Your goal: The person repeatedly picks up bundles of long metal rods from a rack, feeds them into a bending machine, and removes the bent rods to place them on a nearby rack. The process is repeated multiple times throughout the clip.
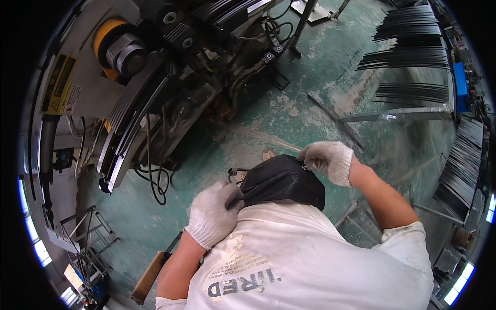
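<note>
On your far left, a metal frame rack [85, 232] is standing on the green floor [289, 119]. I cannot tell what is sitting in it. A big grey machine [134, 77] is filling the top left, with a yellow and silver roller [121, 49] on it and black cables [155, 181] hanging down to the floor. A brown wooden handle [147, 276] is lying on the floor just beside your left arm.

Your left hand [213, 213], in a white glove, is pinching the left edge of a black mesh pouch [281, 181] with its fingers closed tight on it. You are holding the pouch up against your chest, right above your white shirt [310, 258]. The pouch is looking closed, so I cannot tell what is inside it.

Your right hand [329, 160], also in a white glove, is gripping the pouch at its top right corner, with the fingers curled shut around it.

On the right, racks [465, 160] are holding rows of thin black strips [408, 57]. Between the machine and the racks, the floor is lying open, with a long metal bar [392, 113] lying across it.
</note>
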{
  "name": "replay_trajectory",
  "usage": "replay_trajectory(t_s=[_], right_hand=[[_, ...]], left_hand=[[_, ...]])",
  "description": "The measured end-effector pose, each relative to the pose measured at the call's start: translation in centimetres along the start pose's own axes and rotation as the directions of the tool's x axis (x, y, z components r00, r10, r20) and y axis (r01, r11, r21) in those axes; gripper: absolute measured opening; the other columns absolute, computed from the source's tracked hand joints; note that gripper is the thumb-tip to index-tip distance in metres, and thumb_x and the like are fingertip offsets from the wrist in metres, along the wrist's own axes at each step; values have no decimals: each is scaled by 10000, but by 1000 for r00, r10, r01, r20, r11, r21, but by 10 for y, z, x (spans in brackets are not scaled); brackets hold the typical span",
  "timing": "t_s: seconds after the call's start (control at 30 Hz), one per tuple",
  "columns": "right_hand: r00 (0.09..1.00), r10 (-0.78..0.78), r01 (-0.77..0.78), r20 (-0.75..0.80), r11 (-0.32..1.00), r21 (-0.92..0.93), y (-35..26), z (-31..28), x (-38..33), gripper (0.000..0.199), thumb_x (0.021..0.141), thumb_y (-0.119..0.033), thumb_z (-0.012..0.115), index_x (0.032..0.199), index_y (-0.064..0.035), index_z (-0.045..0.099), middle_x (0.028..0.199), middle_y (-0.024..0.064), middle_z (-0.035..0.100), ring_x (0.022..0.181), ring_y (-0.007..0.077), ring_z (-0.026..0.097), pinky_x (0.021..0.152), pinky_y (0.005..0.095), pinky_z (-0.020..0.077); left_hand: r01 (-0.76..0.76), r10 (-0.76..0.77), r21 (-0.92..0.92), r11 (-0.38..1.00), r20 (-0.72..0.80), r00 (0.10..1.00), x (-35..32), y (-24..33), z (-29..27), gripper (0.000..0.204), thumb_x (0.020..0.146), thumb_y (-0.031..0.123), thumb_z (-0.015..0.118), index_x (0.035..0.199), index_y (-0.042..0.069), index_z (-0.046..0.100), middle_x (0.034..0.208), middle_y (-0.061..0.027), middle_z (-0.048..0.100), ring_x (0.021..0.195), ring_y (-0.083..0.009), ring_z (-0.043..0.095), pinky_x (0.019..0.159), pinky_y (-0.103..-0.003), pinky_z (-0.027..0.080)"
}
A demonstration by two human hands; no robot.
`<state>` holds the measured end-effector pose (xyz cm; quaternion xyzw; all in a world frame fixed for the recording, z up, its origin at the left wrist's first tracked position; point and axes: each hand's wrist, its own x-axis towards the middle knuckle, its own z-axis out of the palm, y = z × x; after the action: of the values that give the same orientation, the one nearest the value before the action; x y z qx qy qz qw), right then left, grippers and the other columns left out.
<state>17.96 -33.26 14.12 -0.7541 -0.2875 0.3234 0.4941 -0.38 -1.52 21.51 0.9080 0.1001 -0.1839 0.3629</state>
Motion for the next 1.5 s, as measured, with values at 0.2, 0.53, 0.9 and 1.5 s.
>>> replay_trajectory(t_s=[0.2,0.53,0.9,1.5], right_hand=[[980,167,-156,-111,982,109,-14,13,-25,99,1030,70,741,1098,14,786,1165,111,853,947,178,772,862,337,648],[957,-236,222,-170,970,-100,-33,21,-35,227,893,130,777,1037,-42,746,1078,143,844,1005,286,837,857,368,676],[974,-74,69,-215,997,-32,-35,29,-34,137,1005,17,701,1115,-35,764,1117,156,836,1111,323,803,977,420,651],[868,345,-484,357,749,452,27,10,2,967,849,-361,937,1595,147,588,1507,232,717,1347,290,688,1215,394,512]], left_hand=[[77,-90,-138,987,-95,991,23,12,-25,184,910,86,854,1065,-4,810,1037,-175,765,1010,-357,778,919,-442,620],[-272,216,192,943,267,939,80,38,7,332,1003,159,739,1318,69,786,1301,-196,764,1265,-406,710,1112,-487,585],[-334,216,279,900,382,899,85,48,2,386,969,98,682,1343,69,769,1256,-210,788,1146,-433,771,1020,-498,621],[-250,261,-79,965,200,945,66,37,-21,302,955,38,731,1248,-16,782,1232,-216,798,1148,-391,783,1027,-433,625]])
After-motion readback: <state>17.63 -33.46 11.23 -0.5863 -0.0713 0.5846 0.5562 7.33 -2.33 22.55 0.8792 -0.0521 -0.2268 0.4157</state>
